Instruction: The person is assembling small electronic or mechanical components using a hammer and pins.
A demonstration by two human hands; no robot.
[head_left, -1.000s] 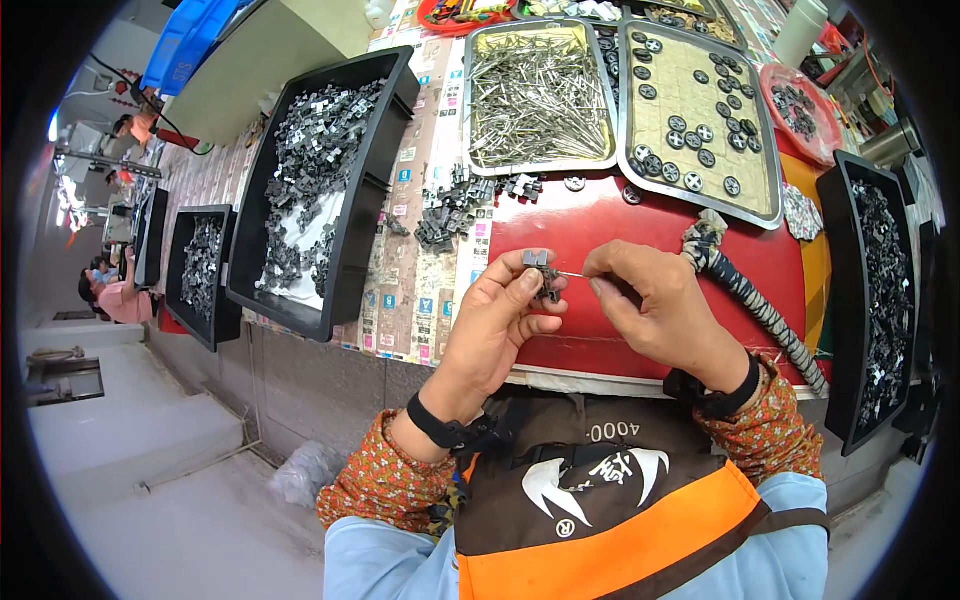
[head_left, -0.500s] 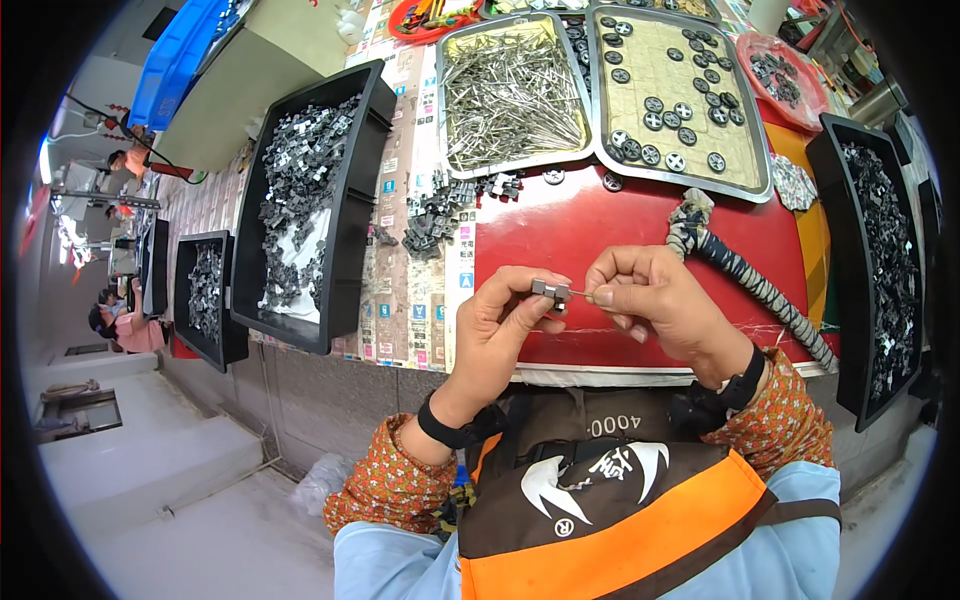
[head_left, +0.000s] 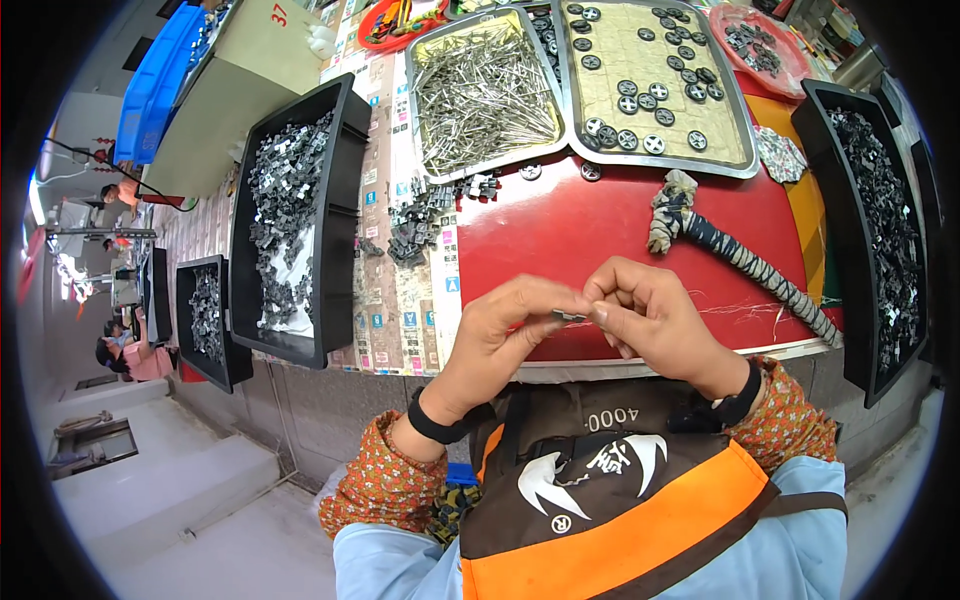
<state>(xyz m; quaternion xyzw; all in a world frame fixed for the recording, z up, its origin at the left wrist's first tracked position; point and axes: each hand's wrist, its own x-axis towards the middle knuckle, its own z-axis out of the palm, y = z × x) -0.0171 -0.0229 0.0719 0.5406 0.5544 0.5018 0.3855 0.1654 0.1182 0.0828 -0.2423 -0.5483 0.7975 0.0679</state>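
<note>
Above the near edge of the red work surface, my two hands meet. My left hand [head_left: 505, 325] is closed, pinching a small dark grey plastic block [head_left: 570, 316] between thumb and forefinger. My right hand [head_left: 655, 320] is closed in a pinch at the block's right end, its fingertips covering the thin metal pin seen there half a second ago. Beyond the hands lies a cloth-wrapped hammer-like tool [head_left: 745, 260]. A metal tray [head_left: 412, 118] heaped with metal pins [head_left: 485, 95] stands farther back, beside another tray [head_left: 757, 150] of black toy wheels [head_left: 645, 100].
At left stand a long black bin [head_left: 340, 225] and a smaller one [head_left: 238, 360], both holding dark plastic parts. Another black bin [head_left: 850, 300] stands at right. Loose dark parts [head_left: 412, 230] lie left of the red surface. A red basin [head_left: 715, 20] sits back right.
My right fingers have moved left, up against the grey block, and the pin is no longer visible. My left fingers now cover more of the block. The view has shifted slightly.
</note>
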